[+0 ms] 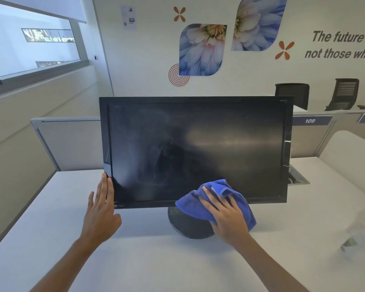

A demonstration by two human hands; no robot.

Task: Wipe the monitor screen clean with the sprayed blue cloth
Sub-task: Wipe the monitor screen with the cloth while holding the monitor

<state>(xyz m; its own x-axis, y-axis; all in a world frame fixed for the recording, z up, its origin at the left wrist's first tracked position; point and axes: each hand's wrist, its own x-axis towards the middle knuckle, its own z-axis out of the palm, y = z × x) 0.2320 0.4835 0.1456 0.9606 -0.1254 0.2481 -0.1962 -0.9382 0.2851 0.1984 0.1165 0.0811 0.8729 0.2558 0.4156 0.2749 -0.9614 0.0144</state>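
Head view, left to right: on a white surface (51, 207), the left hand (100, 209) lies flat with straight, released fingers (105, 190) against the near-left corner of the monitor (195, 151), which stands upright on a round base (188, 226). Smears streak the dark screen's left half; glare crosses its right. At the screen's lower edge, right of centre, the right hand (226, 216) presses the bunched blue cloth (217, 202) to the glass, fingers spread over the folds. A blurred bottle (350, 243) stands near right.
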